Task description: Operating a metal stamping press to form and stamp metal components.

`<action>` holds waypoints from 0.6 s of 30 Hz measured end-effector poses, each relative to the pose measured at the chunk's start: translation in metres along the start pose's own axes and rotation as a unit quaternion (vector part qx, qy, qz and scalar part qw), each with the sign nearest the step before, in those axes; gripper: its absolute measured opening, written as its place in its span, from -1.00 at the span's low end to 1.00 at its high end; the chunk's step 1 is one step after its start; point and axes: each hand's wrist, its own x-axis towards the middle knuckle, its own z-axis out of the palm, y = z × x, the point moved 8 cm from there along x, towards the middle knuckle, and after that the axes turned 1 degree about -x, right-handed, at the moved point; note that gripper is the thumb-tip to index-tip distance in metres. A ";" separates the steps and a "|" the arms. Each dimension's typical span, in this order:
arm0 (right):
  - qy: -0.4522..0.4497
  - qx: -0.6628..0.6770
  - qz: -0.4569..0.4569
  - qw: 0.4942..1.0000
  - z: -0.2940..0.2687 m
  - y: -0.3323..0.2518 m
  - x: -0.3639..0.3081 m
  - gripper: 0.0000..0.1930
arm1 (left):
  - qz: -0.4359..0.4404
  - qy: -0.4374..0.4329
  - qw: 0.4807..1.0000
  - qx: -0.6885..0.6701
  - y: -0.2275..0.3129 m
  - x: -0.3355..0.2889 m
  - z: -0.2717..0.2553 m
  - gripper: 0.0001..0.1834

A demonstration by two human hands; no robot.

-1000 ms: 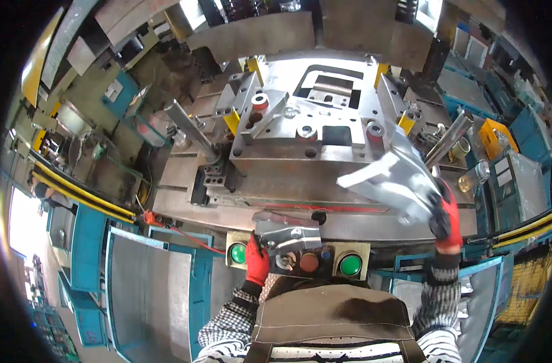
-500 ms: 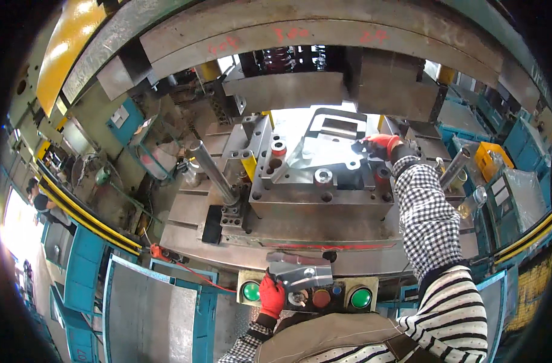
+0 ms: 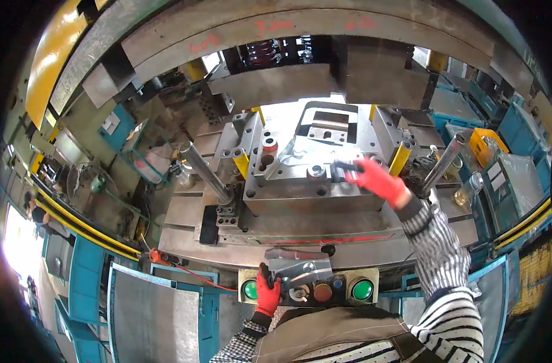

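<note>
My left hand [image 3: 267,293], in a red glove with dark fingertips, is closed on the left end of a bent grey sheet-metal bracket [image 3: 300,270]. This bracket lies over the push-button box near my body. My right hand [image 3: 382,181], gloved the same way, is over the front right of the steel press die [image 3: 288,199]. Its fingers look stretched out and are blurred, with nothing plainly held. Behind them, a shiny flat sheet-metal piece [image 3: 312,150] rests on the die, beside a frame-shaped opening at the back.
The button box [image 3: 365,290] has green buttons at both ends and a red one between. Steel guide posts [image 3: 208,174] stand at both sides of the die. The heavy upper press block [image 3: 276,88] hangs above. A yellow crate [image 3: 486,145] is at right.
My right hand has drawn back from the sheet-metal piece's right side toward the die's front edge. My left hand stays on the bracket. The view has shifted slightly.
</note>
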 end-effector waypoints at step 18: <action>0.067 0.144 0.246 0.956 0.234 0.178 -0.379 0.00 | -0.336 -0.083 0.938 -0.027 -0.189 -0.030 -0.129 -0.19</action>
